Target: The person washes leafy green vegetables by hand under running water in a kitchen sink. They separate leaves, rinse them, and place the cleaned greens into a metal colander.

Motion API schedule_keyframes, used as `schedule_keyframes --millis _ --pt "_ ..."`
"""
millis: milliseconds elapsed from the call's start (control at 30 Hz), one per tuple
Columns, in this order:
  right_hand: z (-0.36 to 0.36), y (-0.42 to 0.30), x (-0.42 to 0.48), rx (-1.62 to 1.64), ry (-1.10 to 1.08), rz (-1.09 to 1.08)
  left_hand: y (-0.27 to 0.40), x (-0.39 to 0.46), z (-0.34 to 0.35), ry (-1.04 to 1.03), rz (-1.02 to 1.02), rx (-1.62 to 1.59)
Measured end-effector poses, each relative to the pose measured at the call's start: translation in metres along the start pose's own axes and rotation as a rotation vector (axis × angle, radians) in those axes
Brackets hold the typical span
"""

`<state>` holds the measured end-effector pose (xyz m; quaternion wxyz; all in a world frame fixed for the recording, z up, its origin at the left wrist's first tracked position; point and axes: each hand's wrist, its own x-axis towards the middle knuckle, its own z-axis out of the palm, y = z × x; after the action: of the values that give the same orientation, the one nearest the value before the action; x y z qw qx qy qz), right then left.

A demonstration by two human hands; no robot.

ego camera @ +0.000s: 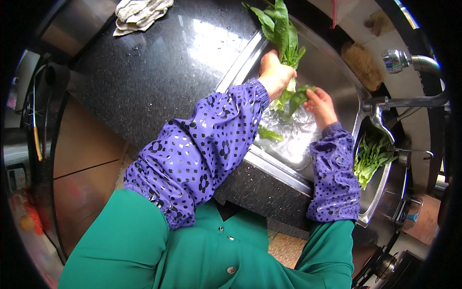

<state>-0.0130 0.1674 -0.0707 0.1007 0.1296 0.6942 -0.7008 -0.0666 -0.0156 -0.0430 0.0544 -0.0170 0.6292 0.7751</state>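
Note:
Over the larger stainless steel sink basin [317,47], my left hand [276,74] grips a bunch of long green leafy vegetable [283,30]. Its leaves point away from me, and the pale stem end hangs below my palm. To the right, my right hand [321,104] pinches a single green leaf [299,100] between thumb and fingers, close beside the stem end. Whether that leaf is still joined to the bunch I cannot tell. Beneath my hands the basin floor looks wet and shiny. A loose green leaf [270,133] lies there near the left wall.
A chrome faucet [415,103] stands right of the basin, its spout turned away. More leafy greens [373,159] lie in the smaller basin [375,206]. A fibrous brown scrubber [362,66] sits at the sink's back rim. On the black speckled countertop [151,83] lies a crumpled cloth [142,14].

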Motion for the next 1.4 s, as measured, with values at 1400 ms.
schedule_keyframes --millis 1400 --pt "0.015 0.058 0.0 -1.234 -0.113 0.15 0.0 0.004 0.002 0.042 0.184 -0.191"
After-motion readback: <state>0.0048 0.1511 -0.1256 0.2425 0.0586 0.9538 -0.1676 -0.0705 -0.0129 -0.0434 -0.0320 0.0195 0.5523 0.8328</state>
